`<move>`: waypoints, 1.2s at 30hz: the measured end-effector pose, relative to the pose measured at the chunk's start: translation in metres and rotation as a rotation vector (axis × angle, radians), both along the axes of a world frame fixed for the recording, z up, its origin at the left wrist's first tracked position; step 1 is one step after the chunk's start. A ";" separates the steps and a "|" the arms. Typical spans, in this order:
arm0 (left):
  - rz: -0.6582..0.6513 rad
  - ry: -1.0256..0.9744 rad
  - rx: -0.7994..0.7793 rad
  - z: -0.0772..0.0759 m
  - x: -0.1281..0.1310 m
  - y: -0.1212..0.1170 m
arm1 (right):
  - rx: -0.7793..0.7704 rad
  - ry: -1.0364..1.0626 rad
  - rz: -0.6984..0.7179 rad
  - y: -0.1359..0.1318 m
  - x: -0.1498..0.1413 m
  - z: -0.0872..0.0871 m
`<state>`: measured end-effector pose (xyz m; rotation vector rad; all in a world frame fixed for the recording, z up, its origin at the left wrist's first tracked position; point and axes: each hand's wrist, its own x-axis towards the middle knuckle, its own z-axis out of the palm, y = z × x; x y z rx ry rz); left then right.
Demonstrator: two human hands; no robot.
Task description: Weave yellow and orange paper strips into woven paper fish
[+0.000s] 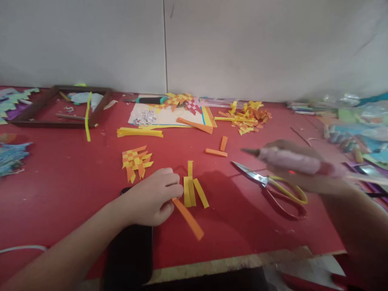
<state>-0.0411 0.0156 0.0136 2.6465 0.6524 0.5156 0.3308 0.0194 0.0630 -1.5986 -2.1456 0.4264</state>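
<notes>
My left hand (pixel 160 197) is closed on one end of an orange paper strip (pixel 190 220), whose free end slants down to the right. Beside its fingertips lie several yellow paper strips (pixel 189 190), partly overlapping. A woven orange and yellow paper piece (pixel 135 161) rests just beyond the wrist. Blurred by motion, my right hand (pixel 298 165) grips a pink glue gun (pixel 291 159) with a dark pointed nozzle aimed left and a small red light. Below it, scissors (pixel 266 184) with one yellow and one red handle lie with their blades together.
A black phone (pixel 130 250) lies under my left forearm at the table edge. Yellow strips (pixel 139 132), short orange strips (pixel 216 152) and a pile of folded paper bits (pixel 247 117) lie further back. At the far left stands a brown frame-like tray (pixel 51 124).
</notes>
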 end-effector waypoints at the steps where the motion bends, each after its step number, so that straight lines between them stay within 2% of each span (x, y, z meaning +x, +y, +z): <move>1: -0.012 0.038 0.020 0.000 0.000 0.000 | -0.081 0.007 0.119 -0.004 -0.013 -0.002; 3: -0.020 0.098 0.051 0.000 0.000 -0.001 | -0.023 -0.057 0.297 -0.008 -0.038 -0.013; 5: -0.012 0.136 0.068 -0.001 -0.001 -0.001 | 0.064 -0.094 0.380 -0.007 -0.055 -0.029; 9: 0.021 0.169 0.098 -0.003 -0.003 0.000 | 0.146 -0.123 0.431 -0.002 -0.070 -0.057; 12: 0.045 0.187 0.120 -0.003 -0.003 0.001 | 0.140 -0.141 0.421 0.000 -0.073 -0.064; 18: 0.060 0.233 0.116 -0.006 -0.002 0.001 | 0.088 -0.191 0.392 0.004 -0.077 -0.063; 26: 0.060 0.265 0.066 -0.005 -0.002 0.001 | 0.093 -0.331 0.403 0.008 -0.082 -0.047; 31: 0.051 0.280 0.051 -0.004 -0.002 0.002 | 0.204 -0.375 0.462 0.013 -0.080 -0.047; 36: 0.038 0.265 0.047 -0.005 -0.002 0.003 | 0.532 -0.446 0.630 0.013 -0.079 -0.045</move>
